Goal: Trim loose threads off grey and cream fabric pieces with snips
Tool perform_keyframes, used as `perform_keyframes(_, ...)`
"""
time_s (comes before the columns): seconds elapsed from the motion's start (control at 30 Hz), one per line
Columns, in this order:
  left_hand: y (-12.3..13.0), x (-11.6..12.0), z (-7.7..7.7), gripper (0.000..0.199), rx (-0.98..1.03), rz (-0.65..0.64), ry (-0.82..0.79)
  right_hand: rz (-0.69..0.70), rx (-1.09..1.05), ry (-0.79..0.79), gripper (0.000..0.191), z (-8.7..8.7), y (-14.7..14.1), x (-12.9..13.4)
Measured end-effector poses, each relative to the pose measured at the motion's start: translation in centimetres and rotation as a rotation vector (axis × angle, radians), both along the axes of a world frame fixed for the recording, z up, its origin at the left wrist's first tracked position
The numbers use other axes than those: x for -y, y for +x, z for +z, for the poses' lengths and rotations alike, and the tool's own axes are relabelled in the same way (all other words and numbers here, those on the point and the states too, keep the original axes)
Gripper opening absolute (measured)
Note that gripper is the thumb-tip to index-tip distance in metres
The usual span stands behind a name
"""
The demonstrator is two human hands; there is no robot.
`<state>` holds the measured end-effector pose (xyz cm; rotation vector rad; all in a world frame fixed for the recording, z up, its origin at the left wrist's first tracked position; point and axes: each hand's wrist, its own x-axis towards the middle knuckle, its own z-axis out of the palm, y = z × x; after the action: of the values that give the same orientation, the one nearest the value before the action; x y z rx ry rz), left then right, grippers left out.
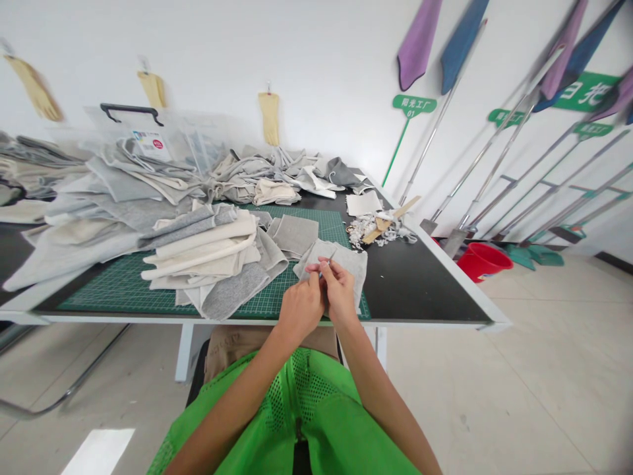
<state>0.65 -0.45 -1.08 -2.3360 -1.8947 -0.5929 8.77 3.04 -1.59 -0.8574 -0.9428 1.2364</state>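
Note:
My two hands meet over a grey fabric piece (359, 264) near the table's front edge. My left hand (302, 305) is closed, its fingertips touching those of my right hand (341, 290). My right hand is closed in a pinch around a thin pointed tool (331, 253), whose tip sticks out beyond the fingers; its exact kind is too small to tell. What my left fingers grip is hidden. The fabric piece lies flat on a green cutting mat (326, 221). Directly left of my hands is a folded stack of cream and grey cloths (208, 254), with smaller grey squares (291, 236) behind it.
Larger heaps of grey cloth (109, 204) cover the left and back of the black table (410, 284). A clear plastic box (192, 138) stands behind them. Scraps (383, 227) with a wooden strip lie at right. Mops (445, 119) and a red bucket (484, 262) are beyond.

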Motion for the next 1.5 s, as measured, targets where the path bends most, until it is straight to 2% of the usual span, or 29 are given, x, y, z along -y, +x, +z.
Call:
perform_keyframes(0.27, 0.05, 0.03, 0.01, 0.024, -0.009, 0.014, 0.003, 0.021, -0.031, 0.01, 0.03, 0.29, -0.05, 0.12)
perform_keyframes(0.63, -0.15, 0.0, -0.13, 0.019, -0.007, -0.013, 0.036, 0.013, -0.025, 0.003, 0.028, 0.02, -0.03, 0.01)
perform_keyframes(0.77, -0.13, -0.04, -0.09, 0.018, -0.002, -0.001, 0.043, 0.048, -0.076, 0.03, 0.028, 0.14, -0.12, 0.04)
perform_keyframes(0.9, -0.1, 0.04, -0.07, 0.019, -0.016, -0.003, 0.044, 0.012, -0.048, 0.015, 0.028, 0.17, -0.13, 0.06)
perform_keyframes(1.07, -0.17, 0.05, -0.14, 0.02, -0.014, 0.002, 0.038, 0.046, -0.055, 0.029, 0.03, 0.11, -0.11, 0.0)
perform_keyframes(1.23, -0.24, -0.03, -0.23, 0.02, -0.017, -0.001, 0.04, 0.007, -0.063, 0.003, 0.027, 0.07, -0.11, -0.05)
perform_keyframes(1.37, -0.16, -0.01, -0.23, 0.019, -0.011, 0.007, 0.038, 0.052, -0.09, 0.027, 0.027, 0.12, -0.13, -0.05)
perform_keyframes(1.5, -0.06, -0.01, -0.18, 0.02, -0.021, 0.006, 0.047, 0.021, -0.069, 0.004, 0.029, 0.04, -0.08, -0.08)
